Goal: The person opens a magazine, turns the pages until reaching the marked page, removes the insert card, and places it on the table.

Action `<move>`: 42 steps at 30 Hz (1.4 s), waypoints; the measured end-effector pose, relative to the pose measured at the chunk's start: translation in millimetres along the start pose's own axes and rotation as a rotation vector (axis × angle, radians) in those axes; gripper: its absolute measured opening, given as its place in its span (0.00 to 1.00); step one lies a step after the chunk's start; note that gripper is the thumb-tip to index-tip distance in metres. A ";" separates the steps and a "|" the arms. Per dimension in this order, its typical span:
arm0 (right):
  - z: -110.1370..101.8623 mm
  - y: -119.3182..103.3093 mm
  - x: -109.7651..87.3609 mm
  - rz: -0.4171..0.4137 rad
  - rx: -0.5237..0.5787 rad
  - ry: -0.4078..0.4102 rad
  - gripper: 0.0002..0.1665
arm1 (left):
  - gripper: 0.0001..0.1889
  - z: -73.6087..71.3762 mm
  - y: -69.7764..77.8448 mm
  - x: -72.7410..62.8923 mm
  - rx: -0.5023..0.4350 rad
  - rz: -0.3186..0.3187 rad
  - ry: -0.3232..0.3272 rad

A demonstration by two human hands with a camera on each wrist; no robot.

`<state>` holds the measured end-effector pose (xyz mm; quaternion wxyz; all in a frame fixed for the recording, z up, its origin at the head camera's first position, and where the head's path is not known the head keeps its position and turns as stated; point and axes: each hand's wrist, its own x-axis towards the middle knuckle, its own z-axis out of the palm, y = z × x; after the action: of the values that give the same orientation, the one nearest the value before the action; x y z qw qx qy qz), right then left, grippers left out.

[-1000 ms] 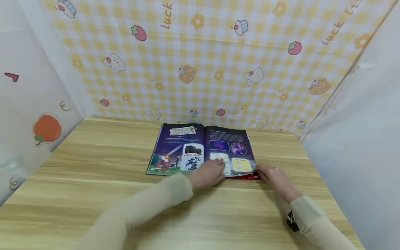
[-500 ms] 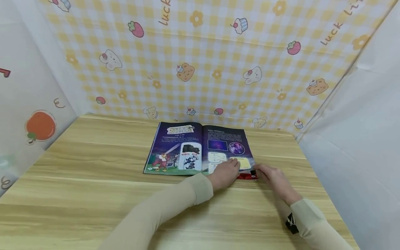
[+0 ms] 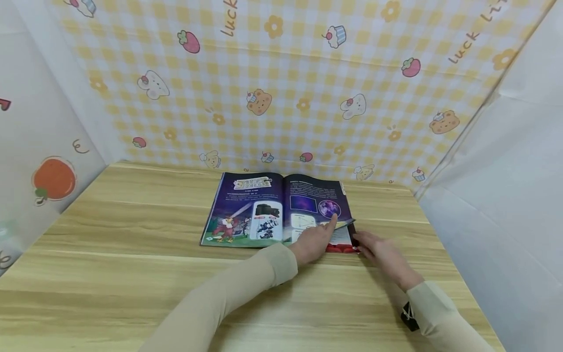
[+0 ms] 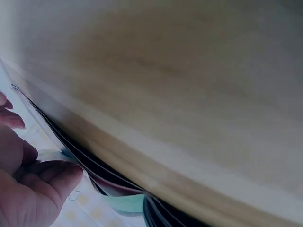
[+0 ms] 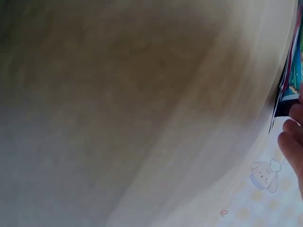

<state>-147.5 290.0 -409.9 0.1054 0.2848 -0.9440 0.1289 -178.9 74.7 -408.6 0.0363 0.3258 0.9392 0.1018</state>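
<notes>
An open magazine (image 3: 303,183) with dark purple pages lies at the back of the table. My left hand (image 3: 313,243) pinches its right-hand page (image 3: 318,193) near the lower edge; that page's corner is bent up, baring a red-and-black page (image 3: 340,248) below. In the left wrist view, the page passes between the thumb and fingers (image 4: 66,182) of that hand. My right hand (image 3: 384,254) touches the magazine's lower right corner with its fingertips. In the right wrist view only a few of its fingers (image 5: 291,137) show, beside the page edges.
The wood-grain table (image 3: 132,283) reaches toward me in front of the magazine. A yellow checked cloth (image 3: 290,132) hangs close behind it. White side walls stand at left (image 3: 26,122) and right (image 3: 497,195). A small black object (image 3: 409,318) sits at my right sleeve.
My left hand has slid right across the right-hand page and taken hold of it. The page's lower right corner has lifted inward, away from my right hand, which stays at the magazine's corner.
</notes>
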 end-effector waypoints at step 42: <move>-3.6 -4.6 8.1 0.003 0.024 -0.219 0.18 | 0.27 -28.7 -105.7 -102.7 0.462 -0.232 -0.014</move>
<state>-151.1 283.2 -403.5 -0.0022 0.2969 -0.9487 0.1084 -166.0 -74.8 -403.1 -0.0210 0.2161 0.9684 -0.1227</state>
